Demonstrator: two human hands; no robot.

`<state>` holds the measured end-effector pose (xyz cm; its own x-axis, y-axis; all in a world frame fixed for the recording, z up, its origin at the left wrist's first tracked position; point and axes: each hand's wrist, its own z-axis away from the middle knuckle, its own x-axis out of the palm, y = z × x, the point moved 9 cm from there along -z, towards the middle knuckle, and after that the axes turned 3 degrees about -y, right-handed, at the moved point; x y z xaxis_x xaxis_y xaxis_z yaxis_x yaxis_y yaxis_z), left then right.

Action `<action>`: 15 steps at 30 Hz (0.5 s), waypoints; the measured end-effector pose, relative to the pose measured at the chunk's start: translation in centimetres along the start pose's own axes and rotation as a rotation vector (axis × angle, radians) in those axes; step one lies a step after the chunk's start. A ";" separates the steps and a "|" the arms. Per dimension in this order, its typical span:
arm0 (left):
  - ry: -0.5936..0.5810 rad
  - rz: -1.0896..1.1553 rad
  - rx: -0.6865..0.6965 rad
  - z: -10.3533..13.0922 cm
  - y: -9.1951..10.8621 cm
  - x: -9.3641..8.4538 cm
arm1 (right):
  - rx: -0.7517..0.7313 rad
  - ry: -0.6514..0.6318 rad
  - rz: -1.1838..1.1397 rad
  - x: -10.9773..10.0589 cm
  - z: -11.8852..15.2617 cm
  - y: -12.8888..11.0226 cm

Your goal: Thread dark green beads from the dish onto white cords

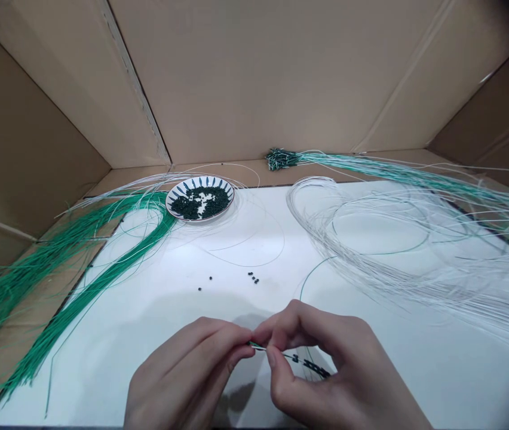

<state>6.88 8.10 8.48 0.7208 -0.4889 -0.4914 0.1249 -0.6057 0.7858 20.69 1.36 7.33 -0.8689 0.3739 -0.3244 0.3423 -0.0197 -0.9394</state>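
The thread [258,347], green and white, is held taut between the two hands, low in the view, at the front of the white board [160,316]. Dark beads [315,368] sit on a strand that runs under the right hand, most of them bunched near its palm, with a small group nearer the fingertips. The left hand [187,370] pinches the thread's left end between thumb and forefinger, its other fingers curled behind. The right hand [326,364] pinches it between thumb and forefinger just beside the left fingertips; how its other fingers lie is hard to tell. A thin green strand [307,276] rises from behind the right hand and curves to the right. Beyond the hands, a few loose beads [253,278] lie scattered on the board. Farther off stands a plate [230,192] with a striped rim, holding many dark beads around a bare white patch. Left of the plate, green strands [97,286] spread toward the near left, some past the board's edge. On the right lies a large looped bundle of clear strands [357,260]. Behind it, a green and white bundle [398,170] with a dark, clustered end stretches to the right, near the cardboard wall [281,77].
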 end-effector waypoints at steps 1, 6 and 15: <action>0.025 0.027 -0.019 0.2 -0.2 -0.1 | 0.004 0.001 -0.002 0.0 0.0 0.0; 0.024 0.111 -0.028 0.7 -0.6 0.4 | 0.017 -0.002 -0.001 -0.1 0.0 0.2; 0.010 0.058 0.014 0.5 -0.4 0.4 | -0.036 0.014 0.089 -0.1 0.1 -0.1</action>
<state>6.82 7.84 7.82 0.7335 -0.5172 -0.4409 0.0728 -0.5852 0.8076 20.71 1.19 7.43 -0.8294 0.3853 -0.4045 0.4306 -0.0203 -0.9023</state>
